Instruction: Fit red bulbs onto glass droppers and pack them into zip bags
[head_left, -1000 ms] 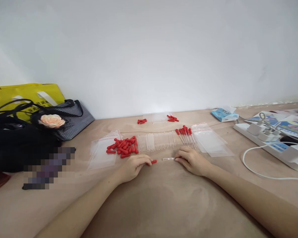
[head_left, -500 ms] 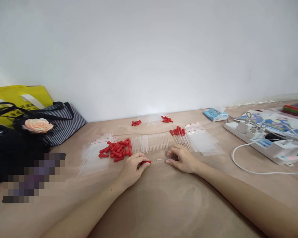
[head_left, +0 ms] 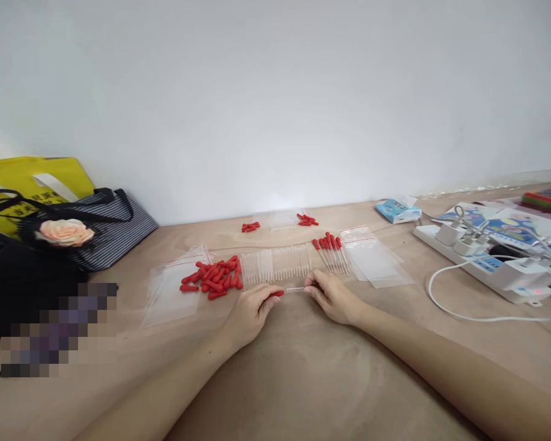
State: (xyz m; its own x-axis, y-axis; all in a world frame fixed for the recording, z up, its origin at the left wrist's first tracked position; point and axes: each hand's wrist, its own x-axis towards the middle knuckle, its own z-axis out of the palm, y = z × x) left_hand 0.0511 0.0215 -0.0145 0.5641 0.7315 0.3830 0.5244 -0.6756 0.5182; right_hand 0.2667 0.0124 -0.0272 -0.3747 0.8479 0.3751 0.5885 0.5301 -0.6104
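Observation:
Between the fingers of my left hand (head_left: pixel 252 311) is a red rubber dropper bulb (head_left: pixel 278 293), its end pointing right. My right hand (head_left: pixel 331 298) pinches a clear glass dropper tube (head_left: pixel 296 290), which points left at the bulb with a small gap between them. Behind my hands lies a row of clear dropper tubes (head_left: pixel 275 263). A heap of red bulbs (head_left: pixel 215 277) is beyond my left hand. Several droppers with red bulbs fitted (head_left: pixel 330 250) lie beyond my right hand.
Clear zip bags lie at the left (head_left: pixel 169 294) and right (head_left: pixel 374 260). Small groups of red bulbs (head_left: pixel 251 227) and more tubes are near the wall. A tissue pack (head_left: pixel 397 211), a power strip (head_left: pixel 480 263) with a white cable, and bags (head_left: pixel 114 229) stand at the sides.
My hands have risen slightly and the tube and bulb have come closer together, now nearly in line. More of the bulb's end shows past my left fingers.

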